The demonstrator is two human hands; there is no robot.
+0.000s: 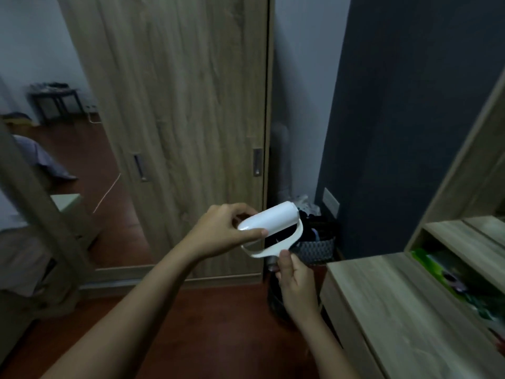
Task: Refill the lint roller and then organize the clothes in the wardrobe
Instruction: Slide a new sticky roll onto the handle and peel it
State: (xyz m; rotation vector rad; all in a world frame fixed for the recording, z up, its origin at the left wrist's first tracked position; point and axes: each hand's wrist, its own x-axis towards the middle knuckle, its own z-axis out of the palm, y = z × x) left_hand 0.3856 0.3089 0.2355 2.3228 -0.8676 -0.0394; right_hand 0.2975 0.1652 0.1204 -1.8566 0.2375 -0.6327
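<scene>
1. The left arm is reaching forward from the lower left, forearm angled up toward the centre of the view.
2. The left hand (218,233) is gripping the near end of the white roll (269,220): the thumb is lying along the roll's front and the fingers are curling over its top.
3. The right arm is coming up from the lower edge, wrist bent upward.
4. The right hand (296,283) is gripping the lower end of the handle (273,251), fingers wrapping round it and the thumb pointing up against the white curved part.
5. The lint roller (284,231) is being held in the air between both hands, tilted, with the roll's far end higher.
6. The wardrobe (185,105) is standing behind the hands with its wooden doors closed.
7. A woven basket (317,248) holding dark clothes is sitting on the floor just behind the lint roller.
8. A wooden dresser (396,310) is standing to the right.
</scene>
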